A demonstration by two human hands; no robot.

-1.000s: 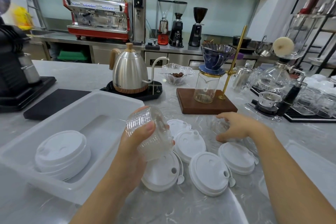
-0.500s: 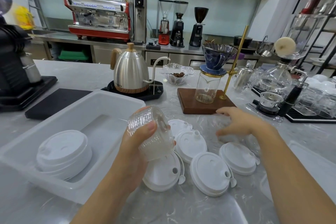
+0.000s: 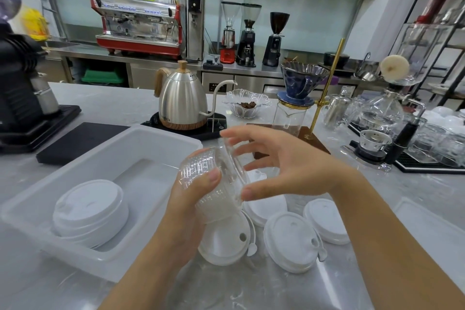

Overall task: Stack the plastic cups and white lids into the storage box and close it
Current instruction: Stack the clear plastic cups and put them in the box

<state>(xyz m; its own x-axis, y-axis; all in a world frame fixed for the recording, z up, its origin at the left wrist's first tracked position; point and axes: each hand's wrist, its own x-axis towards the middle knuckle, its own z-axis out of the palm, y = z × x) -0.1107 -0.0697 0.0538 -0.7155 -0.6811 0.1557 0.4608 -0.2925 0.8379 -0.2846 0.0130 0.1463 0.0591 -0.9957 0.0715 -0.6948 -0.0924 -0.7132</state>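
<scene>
Two cups meet now: my right grip, spanning a second cup, has brought it onto the ribbed cup my left grip clasps.

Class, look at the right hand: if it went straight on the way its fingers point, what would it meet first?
The clear cup in the left hand's grip; the right hand's fingertips seem almost on it, though depth is unclear.

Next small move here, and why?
Probably slide the second cup, pinched by the right hand, fully over the cup in the left hand. They overlap but look only partly nested; the box shows only lids.
</scene>
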